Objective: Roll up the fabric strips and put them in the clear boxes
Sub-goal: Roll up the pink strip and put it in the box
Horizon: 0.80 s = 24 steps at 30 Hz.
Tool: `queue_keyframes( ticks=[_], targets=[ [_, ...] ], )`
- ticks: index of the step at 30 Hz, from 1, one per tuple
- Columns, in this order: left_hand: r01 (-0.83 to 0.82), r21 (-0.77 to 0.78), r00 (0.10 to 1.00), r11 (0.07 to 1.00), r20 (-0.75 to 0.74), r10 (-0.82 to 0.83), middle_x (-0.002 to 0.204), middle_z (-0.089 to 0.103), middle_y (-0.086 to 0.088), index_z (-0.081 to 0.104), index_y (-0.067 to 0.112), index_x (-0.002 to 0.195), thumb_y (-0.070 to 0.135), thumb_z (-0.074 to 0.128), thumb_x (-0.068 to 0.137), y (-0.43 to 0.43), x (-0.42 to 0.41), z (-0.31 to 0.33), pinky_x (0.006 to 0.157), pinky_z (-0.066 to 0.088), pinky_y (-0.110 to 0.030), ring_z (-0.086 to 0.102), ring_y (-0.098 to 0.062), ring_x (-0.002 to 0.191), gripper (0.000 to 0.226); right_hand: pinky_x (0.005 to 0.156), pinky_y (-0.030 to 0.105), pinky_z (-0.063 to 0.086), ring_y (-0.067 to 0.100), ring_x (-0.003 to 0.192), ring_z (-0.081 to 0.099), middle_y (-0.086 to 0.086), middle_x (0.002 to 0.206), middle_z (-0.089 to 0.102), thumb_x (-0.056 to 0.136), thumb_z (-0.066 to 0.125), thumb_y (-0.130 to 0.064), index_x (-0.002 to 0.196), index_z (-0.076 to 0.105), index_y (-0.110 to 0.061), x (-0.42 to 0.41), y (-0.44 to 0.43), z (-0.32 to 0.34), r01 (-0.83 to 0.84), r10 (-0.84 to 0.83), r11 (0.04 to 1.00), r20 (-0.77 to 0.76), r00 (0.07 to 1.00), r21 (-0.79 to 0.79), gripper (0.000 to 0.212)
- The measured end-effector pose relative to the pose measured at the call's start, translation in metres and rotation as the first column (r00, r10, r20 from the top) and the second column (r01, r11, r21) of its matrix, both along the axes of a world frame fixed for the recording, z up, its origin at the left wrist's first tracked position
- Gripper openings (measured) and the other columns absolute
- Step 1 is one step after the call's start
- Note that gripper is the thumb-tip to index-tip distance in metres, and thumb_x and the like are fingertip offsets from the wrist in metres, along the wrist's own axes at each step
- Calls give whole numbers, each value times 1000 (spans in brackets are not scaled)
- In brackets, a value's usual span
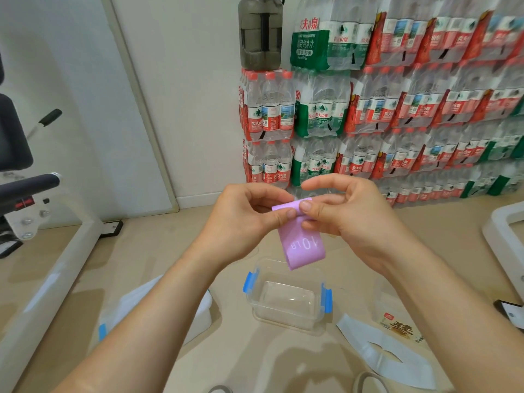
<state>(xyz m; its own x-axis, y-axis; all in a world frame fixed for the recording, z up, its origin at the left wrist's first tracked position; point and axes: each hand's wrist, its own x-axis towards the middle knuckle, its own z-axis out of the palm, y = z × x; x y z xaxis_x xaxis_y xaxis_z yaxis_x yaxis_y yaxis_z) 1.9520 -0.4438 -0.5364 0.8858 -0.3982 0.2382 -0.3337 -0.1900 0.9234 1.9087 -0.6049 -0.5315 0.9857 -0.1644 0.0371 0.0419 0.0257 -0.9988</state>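
Observation:
A purple strip (304, 245) printed "10 LB" hangs in the air at the centre of the view. My left hand (249, 219) and my right hand (343, 214) both pinch its top end, where the strip curls over between thumbs and fingers. Directly below the strip an open clear box (286, 299) with blue clips stands on the floor with nothing in it. A second clear box with a blue clip (198, 310) sits to the left, mostly hidden behind my left forearm. A pale grey strip (385, 353) lies flat on the floor at the lower right.
Shrink-wrapped packs of water bottles (397, 114) are stacked against the back wall, with a dark jug (261, 32) on top. A white exercise machine frame (56, 265) stands at the left. A small printed packet (399, 327) lies right of the box. White equipment (504, 231) borders the right edge.

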Motion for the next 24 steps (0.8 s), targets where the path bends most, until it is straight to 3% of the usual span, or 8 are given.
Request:
queue_keyframes(
  ticks=[5,11,14,16,20,24],
  targets=[
    [-16,-22,1000,1000,-10,16,77,73,-4,72,8,86,-2,76,73,1,0,3,63,55,-18,66,-8,67,17,60,25,58,18,69,69,20,85,72,80,71,-2,90,69,-2,-1,0,0,-50,47,997,-55,997,-60,10],
    [2,-69,1000,998,-16,-4,79,71,-6,68,14,86,-5,77,70,1,0,2,68,57,-25,65,-14,72,26,60,21,57,13,66,68,10,75,72,81,70,-7,87,73,-2,-1,2,-1,-88,86,994,-33,996,-60,8],
    [-12,-181,998,983,-68,0,82,67,-10,57,14,90,0,75,74,1,2,1,67,57,-26,64,-15,72,28,60,20,57,15,66,68,13,77,73,80,70,-4,87,72,-1,1,1,0,-40,41,999,-5,999,12,8],
    [-13,-221,991,975,-134,-18,72,65,0,51,13,84,6,72,78,3,4,2,64,53,-23,62,-12,68,23,60,20,57,17,67,66,16,80,72,80,70,-3,87,72,0,1,0,0,-4,4,998,2,1000,66,9],
    [33,-68,984,997,-172,-44,68,60,3,56,15,70,33,72,68,7,3,1,62,49,-21,56,-8,63,25,61,20,57,16,63,64,9,73,72,79,69,-2,87,72,-2,3,-3,1,48,-50,988,11,999,145,8],
    [86,-45,973,995,-211,-94,66,66,7,58,17,70,37,72,62,8,0,4,67,52,-26,62,-6,63,26,62,20,56,15,63,65,6,73,73,80,69,-2,89,71,-1,4,-4,0,71,-77,982,24,997,175,10]
  ],
)
